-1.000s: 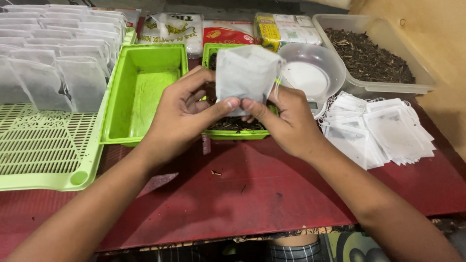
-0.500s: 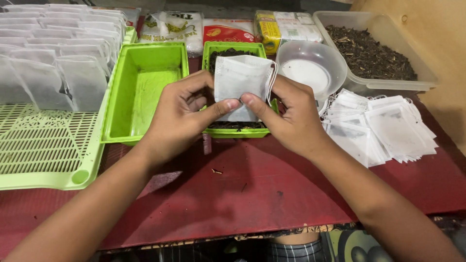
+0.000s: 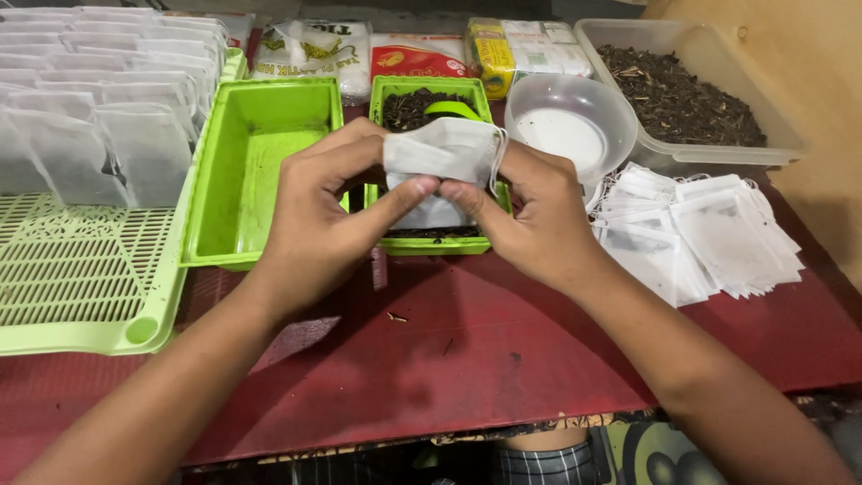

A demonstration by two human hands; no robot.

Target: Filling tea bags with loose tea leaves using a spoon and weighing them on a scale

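Two hands, left hand [image 3: 328, 211], right hand [image 3: 530, 216], thumbs pinching white filter bag [image 3: 440, 153]

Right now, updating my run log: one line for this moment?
left hand: pinching white filter bag | right hand: pinching same bag | below: green tub of tea

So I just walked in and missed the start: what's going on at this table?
A person holds a small white filter bag with both hands, left hand and right hand pinching it above a small green tub of dark dried leaves. Filled bags stand in rows on the left; flat empty bags lie piled on the right.
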